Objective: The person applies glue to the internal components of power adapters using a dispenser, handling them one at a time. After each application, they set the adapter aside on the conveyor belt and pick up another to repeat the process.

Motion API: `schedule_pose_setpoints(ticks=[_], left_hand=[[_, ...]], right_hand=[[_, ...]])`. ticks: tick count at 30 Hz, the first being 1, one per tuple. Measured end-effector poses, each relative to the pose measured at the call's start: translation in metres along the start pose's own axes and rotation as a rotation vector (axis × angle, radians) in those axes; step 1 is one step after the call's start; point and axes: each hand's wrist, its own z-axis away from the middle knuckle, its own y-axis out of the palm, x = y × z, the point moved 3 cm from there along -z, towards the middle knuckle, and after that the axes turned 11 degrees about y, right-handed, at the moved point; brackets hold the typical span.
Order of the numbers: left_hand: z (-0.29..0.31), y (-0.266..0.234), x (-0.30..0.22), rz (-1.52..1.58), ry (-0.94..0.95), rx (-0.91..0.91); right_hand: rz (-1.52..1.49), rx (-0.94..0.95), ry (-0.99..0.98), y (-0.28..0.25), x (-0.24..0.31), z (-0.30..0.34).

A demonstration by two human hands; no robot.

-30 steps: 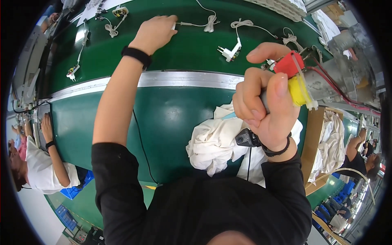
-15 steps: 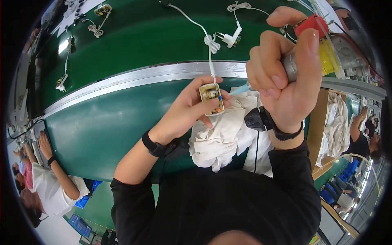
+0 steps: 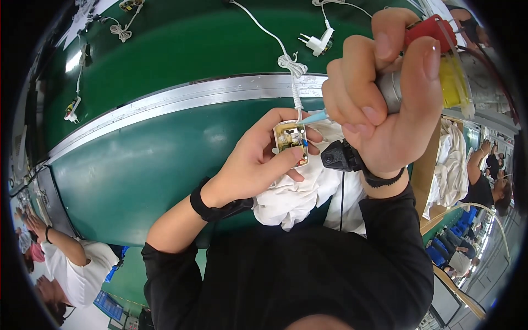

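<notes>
Risk judged: pale blue nozzle tip [image 3: 314, 116] slipping off small open white charger case with bare circuit board [image 3: 291, 141], through a shaky pinch. Case pinched in left hand [image 3: 258, 162], over crumpled white cloth [image 3: 297, 195]. Right hand [image 3: 385, 104] clamped on red-and-yellow dispenser tool [image 3: 434, 60], just right of case.

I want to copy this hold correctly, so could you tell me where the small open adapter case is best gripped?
Grip the adapter case by its short side walls from below, as the left hand does: the open face, circuit board and white cord stay clear.
</notes>
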Motion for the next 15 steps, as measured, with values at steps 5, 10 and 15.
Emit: schedule_pose_setpoints(ticks=[5,10,15], left_hand=[[0.003,-0.001,-0.002,0.024,0.011,0.000],[0.004,0.001,-0.004,0.010,0.013,0.015],[0.005,-0.008,-0.009,-0.049,0.003,-0.080]], right_hand=[[0.007,-0.038,0.060,0.006,0.005,0.003],[0.024,-0.079,0.118,0.013,0.016,0.008],[0.036,-0.085,0.181,0.023,0.021,0.008]])
